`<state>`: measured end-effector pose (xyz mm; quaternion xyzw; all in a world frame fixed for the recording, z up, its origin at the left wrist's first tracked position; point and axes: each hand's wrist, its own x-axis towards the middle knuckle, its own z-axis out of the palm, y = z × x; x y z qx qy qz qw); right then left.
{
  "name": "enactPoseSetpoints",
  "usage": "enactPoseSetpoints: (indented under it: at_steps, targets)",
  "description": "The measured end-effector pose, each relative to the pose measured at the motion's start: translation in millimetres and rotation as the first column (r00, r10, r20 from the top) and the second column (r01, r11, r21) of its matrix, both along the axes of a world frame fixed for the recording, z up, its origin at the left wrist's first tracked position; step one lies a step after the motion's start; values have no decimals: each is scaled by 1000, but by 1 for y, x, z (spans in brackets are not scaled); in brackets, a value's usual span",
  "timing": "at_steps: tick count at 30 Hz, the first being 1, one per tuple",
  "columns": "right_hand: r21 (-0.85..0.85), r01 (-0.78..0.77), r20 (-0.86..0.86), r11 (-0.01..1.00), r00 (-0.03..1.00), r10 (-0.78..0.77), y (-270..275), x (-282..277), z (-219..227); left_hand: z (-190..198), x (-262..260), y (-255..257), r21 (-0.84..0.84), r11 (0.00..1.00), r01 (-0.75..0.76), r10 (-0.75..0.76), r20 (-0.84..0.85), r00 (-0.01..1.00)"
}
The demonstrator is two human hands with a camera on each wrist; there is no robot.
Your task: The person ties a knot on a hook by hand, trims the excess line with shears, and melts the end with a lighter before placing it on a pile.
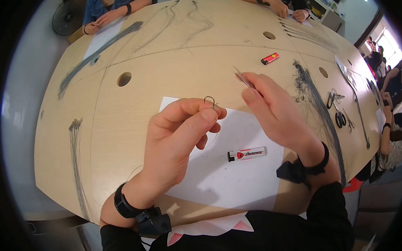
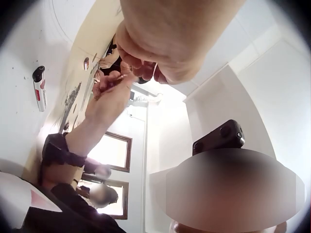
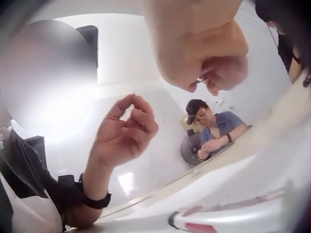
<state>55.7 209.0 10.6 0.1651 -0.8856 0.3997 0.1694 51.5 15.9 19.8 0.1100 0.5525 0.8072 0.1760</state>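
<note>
In the head view my left hand (image 1: 172, 135) pinches a small dark fish hook (image 1: 208, 98) between thumb and forefinger, its bend standing up above the fingertips. A fine line curves faintly over the paper below that hand. To the right, my right hand (image 1: 278, 116) grips thin metal tweezers (image 1: 246, 81), whose two narrow tips point up and left, apart from the hook. Under both hands lies a white sheet of paper (image 1: 256, 192) with a clear-bodied lighter (image 1: 247, 154) on it. The wrist views show both hands raised; the hook is hidden by fingers there.
A red lighter (image 1: 270, 58) lies farther back. Bundles of dark strands (image 1: 76, 165) lie at left, with a tangled bundle (image 1: 317, 99) at right. Black-handled scissors (image 1: 337, 109) rest beyond it. The tabletop has round holes (image 1: 124, 79). Other people sit around the table.
</note>
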Motion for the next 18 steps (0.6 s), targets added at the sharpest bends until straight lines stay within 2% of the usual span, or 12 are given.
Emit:
enactPoseSetpoints:
  at_steps: [1,3,4,5,7,11,18]
  targets:
    - [3,-4,0,1000,1000,4,-3,6,7,0,0,1,-5,1000,-2,2,-3,1000]
    - [-70,-110,90,991,989,116,-8,21,19,0,1,0,-11,1000,-4,4,-4,1000]
    - [-33,-132,15,991,991,132,-11,23,19,0,1,0,4,1000,18,-19,29,999]
    - [-33,-132,16,991,991,132,-13,23,18,1,1,-1,18,999,41,-42,62,997]
    - [16,-164,-133,986,977,164,-15,22,14,0,2,-3,33,997,71,-74,89,993]
    - [4,-135,-167,991,977,133,-19,22,8,0,5,-2,118,985,122,-136,118,984]
    - [-12,-142,-199,990,970,136,-20,24,3,-3,7,0,60,983,175,-181,131,975]
